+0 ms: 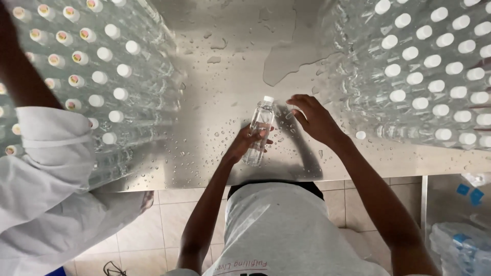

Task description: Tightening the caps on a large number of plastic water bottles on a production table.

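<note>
- Two big blocks of clear plastic bottles with white caps flank a wet stainless-steel table (225, 71); the block on the left (97, 76) runs toward the table's left edge, and some of its caps carry a coloured mark.
- At the far left a co-worker's white sleeve (46, 153) hangs over that block; the hand itself is out of view.
- Near the table's front edge, about midway along it, the person's left hand (245, 143) is wrapped around the lower part of a single clear plastic bottle with a white cap (260, 128), which stands on the wet steel. It seems filled with clear liquid, though the level cannot be read.
- Just right of the bottle, the right hand (314, 118) is open, fingers spread and grasping nothing, hovering above the table beside the bottle's upper half.
- By the look of it, one bottle is being handled singly; the step in hand seems to be steadying it with the left hand while the free right hand comes in. Any next move calls for a firm grip, since droplets and a puddle (286, 61) make the surface slippery.
- Along the right edge stands the second block of capped bottles (434, 71), tightly packed, caps plain white.
- Below the table's right corner, wrapped packs of bottles (460, 250) lie on the tiled floor.
</note>
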